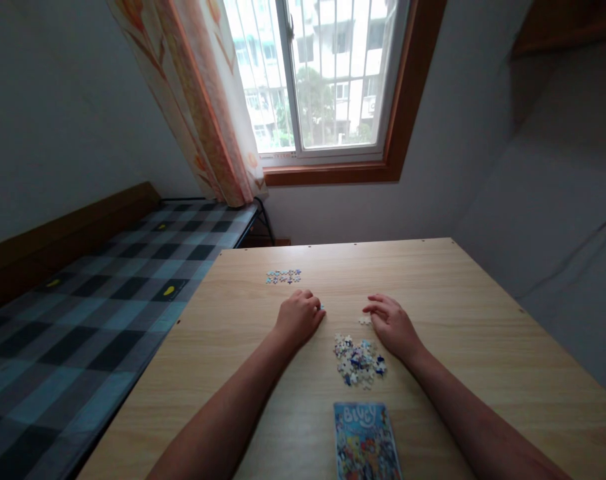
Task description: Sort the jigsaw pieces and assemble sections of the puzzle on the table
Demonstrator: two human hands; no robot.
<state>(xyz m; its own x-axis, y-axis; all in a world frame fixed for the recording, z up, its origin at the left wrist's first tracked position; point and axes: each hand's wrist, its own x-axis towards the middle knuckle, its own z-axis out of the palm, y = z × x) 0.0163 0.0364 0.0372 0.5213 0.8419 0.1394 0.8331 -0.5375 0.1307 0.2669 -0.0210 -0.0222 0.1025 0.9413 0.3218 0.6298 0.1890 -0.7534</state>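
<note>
Both my hands rest on a light wooden table (483, 347). My left hand (299, 315) is curled closed, pinching a small blue puzzle piece (321, 307) at its fingertips. My right hand (390, 322) lies with fingers loosely bent, its fingertips touching a loose pale puzzle piece (365, 321). Between and just below my hands sits a heap of loose puzzle pieces (359, 360). Farther back on the table lies a small joined strip of puzzle pieces (283, 276). A blue picture card (365, 440) lies at the near edge.
A bed with a dark checked cover (83, 320) stands to the left of the table. Behind the table are a window (327, 73) with a wooden frame and an orange patterned curtain (203, 100). A grey wall runs along the right.
</note>
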